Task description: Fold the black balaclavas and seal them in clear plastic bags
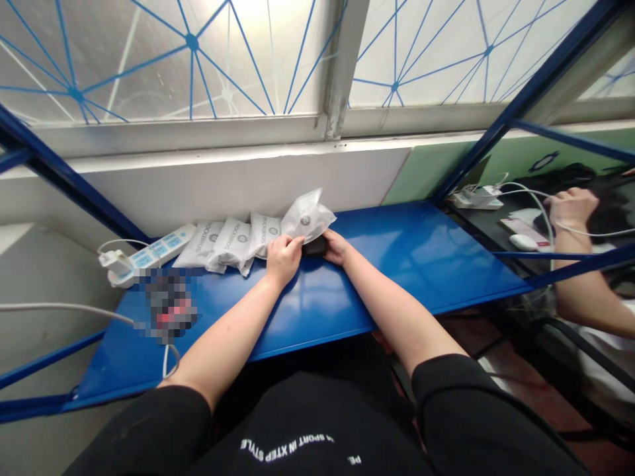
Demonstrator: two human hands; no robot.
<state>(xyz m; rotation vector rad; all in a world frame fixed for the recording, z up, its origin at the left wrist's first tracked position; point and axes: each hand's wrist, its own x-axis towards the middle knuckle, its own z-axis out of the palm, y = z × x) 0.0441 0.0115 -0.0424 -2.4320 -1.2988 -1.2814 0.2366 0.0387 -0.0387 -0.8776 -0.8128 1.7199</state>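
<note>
A whitish translucent bag (308, 217) with a small round logo is between my hands, above the blue table. My left hand (284, 259) pinches the bag's lower left edge. My right hand (336, 247) is at its lower right, fingers curled round a dark object (314, 247) that shows under the bag's edge; whether it lies inside the bag I cannot tell. Just left of my hands, several similar printed bags (233, 243) lie in an overlapping row against the wall.
A power strip (161, 252) with a plugged-in adapter lies at the blue table's (397, 264) back left, near a pixelated item (171, 304) with a cable. Blue frame bars slope at both sides. At the right, another person's hand (575, 208) is over a dark table.
</note>
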